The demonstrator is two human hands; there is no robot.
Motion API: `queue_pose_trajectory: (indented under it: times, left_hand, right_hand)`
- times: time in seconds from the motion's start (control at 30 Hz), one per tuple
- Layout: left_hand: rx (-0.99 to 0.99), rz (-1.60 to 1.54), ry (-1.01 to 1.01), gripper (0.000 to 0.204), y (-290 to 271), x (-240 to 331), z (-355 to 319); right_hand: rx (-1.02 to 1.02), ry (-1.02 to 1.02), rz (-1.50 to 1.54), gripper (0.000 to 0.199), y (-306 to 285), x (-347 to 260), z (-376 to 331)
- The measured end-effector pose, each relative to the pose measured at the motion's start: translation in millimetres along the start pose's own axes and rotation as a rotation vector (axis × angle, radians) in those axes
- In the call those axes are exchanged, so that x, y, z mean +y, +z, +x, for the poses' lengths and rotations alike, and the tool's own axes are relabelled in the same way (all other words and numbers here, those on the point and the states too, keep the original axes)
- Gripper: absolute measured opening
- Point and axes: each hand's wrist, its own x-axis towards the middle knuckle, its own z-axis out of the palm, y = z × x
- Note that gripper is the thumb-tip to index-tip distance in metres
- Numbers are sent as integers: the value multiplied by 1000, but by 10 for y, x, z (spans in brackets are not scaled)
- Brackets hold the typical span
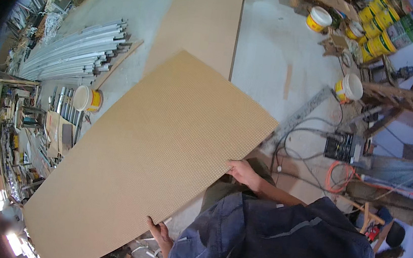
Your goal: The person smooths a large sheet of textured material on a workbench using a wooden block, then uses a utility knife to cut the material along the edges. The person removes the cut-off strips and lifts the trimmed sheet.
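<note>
Two hands on one big tan perforated board (152, 158), and that's all that keeps it off the floor (267, 44). The left hand (160, 233) has its fingers curled over the board's near edge, down by the lower corner; the right hand (243, 173) grips that same edge further up, fingers closed around it. The board hangs tilted above the floor, its far end reaching toward the white-and-yellow bucket (88, 99) and the stack of grey metal rails (75, 53).

What worries me: both grips sit on one long edge, so the whole sheet cantilevers away from the person. I'd guess it flexes or droops, and the far corner could clip the bucket or scrape the rails. Just right of the board there's a tangle of black cables (301, 150) and an orange cord (337, 175), so stepping that way looks like a trip risk. A second flat board (203, 21) lies on the floor beyond the held one.
</note>
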Motion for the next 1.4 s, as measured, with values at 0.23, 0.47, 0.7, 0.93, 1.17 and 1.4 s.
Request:
queue_pose_trajectory:
  times: [0.23, 0.47, 0.7, 0.93, 1.17, 1.4]
  left_hand:
    - [18, -155, 30, 33, 1789, -793, 381]
    - [-250, -31, -79, 31, 3601, -1437, 898]
    - [118, -34, -120, 40, 5964, -2396, 1085]
    - [228, -95, -308, 37, 7550, -3657, 1943]
    - [360, -119, -228, 37, 9746, -4439, 2445]
    - [457, -219, 55, 38, 12401, -4586, 3200]
  right_hand:
    - [24, 71, -35, 48, -348, -1686, 1195]
    - [-7, 109, -40, 37, -355, -3923, 2379]
    - [11, 89, -103, 42, -582, -6206, 3481]
    - [9, 62, -201, 42, -1135, -8581, 5393]
    - [-49, 170, -349, 47, -669, -10439, 6759]
    - [-45, 302, -333, 46, -376, -11876, 8498]
